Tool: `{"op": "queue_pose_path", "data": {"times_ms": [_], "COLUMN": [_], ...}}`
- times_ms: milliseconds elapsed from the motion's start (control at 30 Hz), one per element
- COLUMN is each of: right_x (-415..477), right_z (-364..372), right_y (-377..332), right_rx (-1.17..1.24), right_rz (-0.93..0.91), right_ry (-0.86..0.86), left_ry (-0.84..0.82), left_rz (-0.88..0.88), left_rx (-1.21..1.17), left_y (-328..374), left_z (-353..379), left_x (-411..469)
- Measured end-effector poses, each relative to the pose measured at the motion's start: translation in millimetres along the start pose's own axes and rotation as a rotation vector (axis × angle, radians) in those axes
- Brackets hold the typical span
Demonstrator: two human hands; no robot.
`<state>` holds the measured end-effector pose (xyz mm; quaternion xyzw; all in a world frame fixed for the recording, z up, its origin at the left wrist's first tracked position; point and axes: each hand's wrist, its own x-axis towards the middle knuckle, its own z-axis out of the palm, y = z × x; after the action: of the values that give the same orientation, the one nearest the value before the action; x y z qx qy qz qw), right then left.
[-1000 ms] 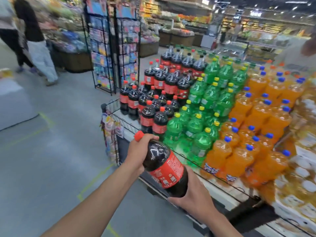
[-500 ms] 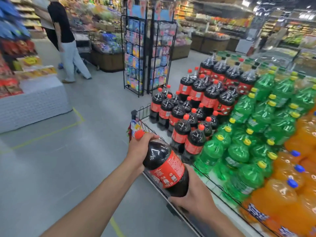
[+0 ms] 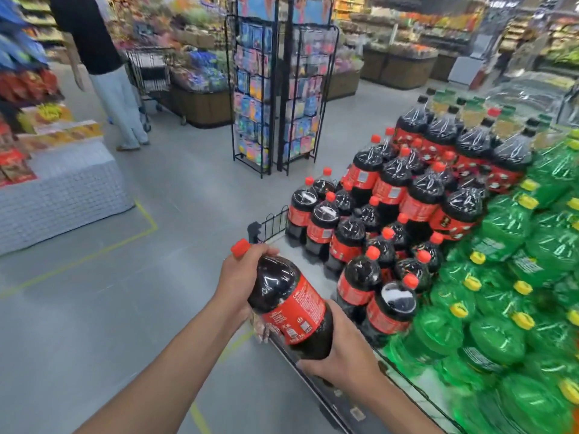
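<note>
"Wide grey shop floor [image 3: 94,308], a tall card rack [image 3: 282,89] out in the aisle, and that stepped drinks display along the right. There's a mass of green bottles [image 3: 517,277], with the cola stack [image 3: 391,195] at the near corner."

"And the one being handled?"

"A big cola bottle [image 3: 291,302], up in the air just off the display's front edge. It's tilted, with its red cap [image 3: 240,247] pointing up and to the left. The left hand [image 3: 238,277] is wrapped round the shoulder below the cap, fingers curled tight on it. The right hand [image 3: 341,355] cups the base and grips it from underneath."

"Taking it or stocking it?"

"Stocking, I'd guess. There's a bare patch of surface [image 3: 313,274] at the corner, by the low wire fence [image 3: 272,223]. Next it needs turning upright and lowering base-first into that gap, without nudging the bottles beside it."
</note>
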<state>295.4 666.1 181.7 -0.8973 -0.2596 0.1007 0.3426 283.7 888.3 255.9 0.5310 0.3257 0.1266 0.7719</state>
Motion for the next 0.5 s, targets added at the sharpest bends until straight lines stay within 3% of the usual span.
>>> {"op": "queue_pose_path", "data": {"times_ms": [500], "right_x": [128.1], "right_z": [32.9], "right_y": [-34.4], "right_rx": [0.056], "right_rz": [0.2], "right_ry": [0.23], "left_ry": [-0.334], "left_rz": [0.014], "left_rx": [0.157], "left_y": [54.5], "left_z": [23.4], "left_x": [173.3]}}
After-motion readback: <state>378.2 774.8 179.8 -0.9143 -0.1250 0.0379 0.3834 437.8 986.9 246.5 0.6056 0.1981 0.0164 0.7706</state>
